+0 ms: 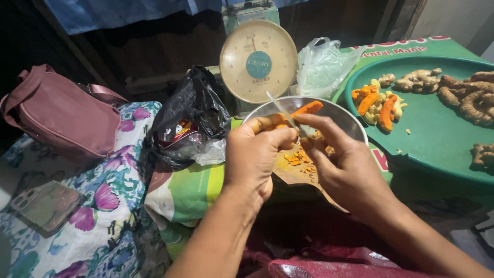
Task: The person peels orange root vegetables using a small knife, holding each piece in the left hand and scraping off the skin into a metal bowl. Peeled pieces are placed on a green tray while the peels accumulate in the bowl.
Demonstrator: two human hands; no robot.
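— What's that in your hands?

— A peeled root [307, 108], bright orange and finger-shaped. My left hand [256, 154] is closed round its near end, so it pokes up past my fingertips, over the metal bowl [343, 117].

— And the other hand?

— My right hand [340, 163] is pinched shut on a thin knife [282, 109], blade slanting up across the root. Orange scraps [298, 158] lie on the board just under my knuckles.

— Where are the rest?

— On the green tray [432, 134], to my right.
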